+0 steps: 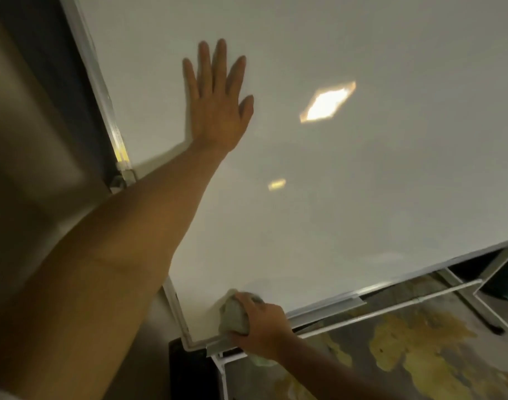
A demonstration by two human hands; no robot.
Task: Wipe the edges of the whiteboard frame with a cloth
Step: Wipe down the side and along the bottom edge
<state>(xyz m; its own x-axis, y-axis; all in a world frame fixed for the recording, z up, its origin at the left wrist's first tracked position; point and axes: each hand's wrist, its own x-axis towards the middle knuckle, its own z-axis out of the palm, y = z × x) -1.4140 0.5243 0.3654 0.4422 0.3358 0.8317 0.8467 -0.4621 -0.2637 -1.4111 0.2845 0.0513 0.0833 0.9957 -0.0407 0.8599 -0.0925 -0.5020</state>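
A large white whiteboard (362, 183) fills most of the head view, tilted in the picture. Its silver frame (103, 90) runs down the left side and along the bottom edge (327, 306). My left hand (218, 102) lies flat on the board surface with fingers spread, holding nothing. My right hand (261, 327) is closed on a crumpled grey-green cloth (232, 314), pressed against the bottom frame close to the lower left corner. Part of the cloth hangs out below my palm.
A metal marker tray (333, 310) and the stand's white bars (391, 306) run under the board. The floor (420, 342) below is mottled grey and yellow. A dark panel (189, 370) stands under the corner, and a beige wall (25, 140) is at the left.
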